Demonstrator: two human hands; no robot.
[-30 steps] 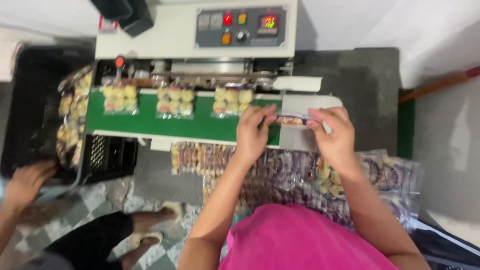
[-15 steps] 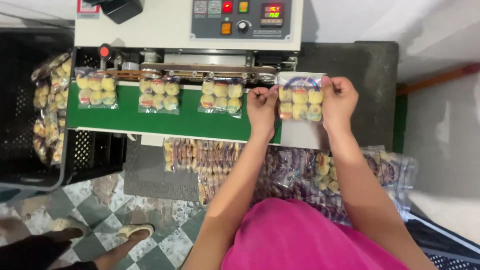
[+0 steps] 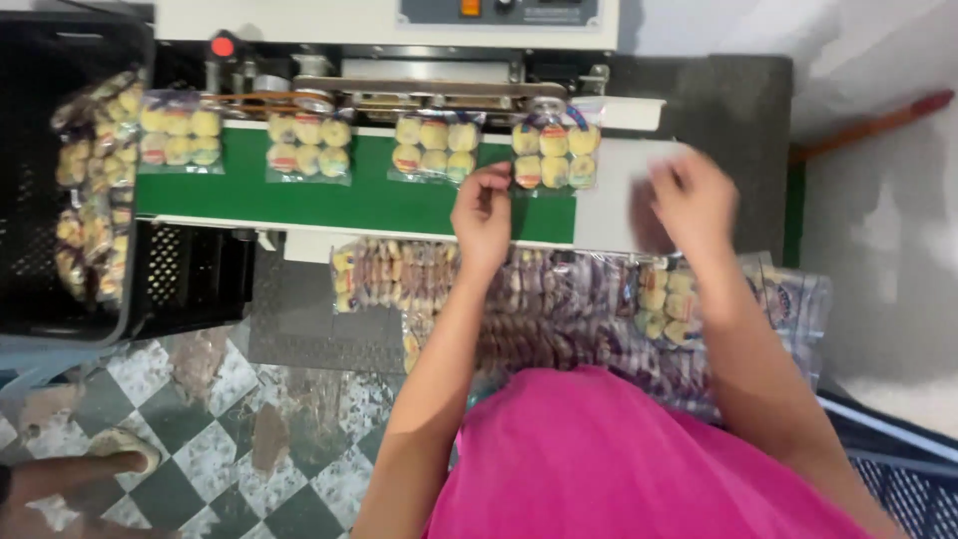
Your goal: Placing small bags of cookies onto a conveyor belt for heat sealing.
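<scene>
Several clear packets of small round cakes ride a green conveyor belt [image 3: 369,205] under a grey sealing machine [image 3: 399,20]. The rightmost packet [image 3: 555,155] lies at the belt's right end, free of both hands. My left hand [image 3: 483,212] hovers just left of and below it, fingers loosely curled and holding nothing. My right hand [image 3: 692,203] is blurred over the white plate [image 3: 609,215] at the belt's end, fingers spread, nothing in it. More packets [image 3: 429,147] [image 3: 307,148] [image 3: 180,138] sit further left on the belt.
A pile of unsealed cake packets [image 3: 559,309] lies in front of me below the belt. A black crate [image 3: 70,289] at the left holds sealed packets [image 3: 90,190]. Another person's sandalled foot [image 3: 120,454] rests on the checkered floor at lower left.
Both hands let go of the rightmost packet, which now rides the belt under the sealer. My right hand pulled back to the right; the other packets moved left.
</scene>
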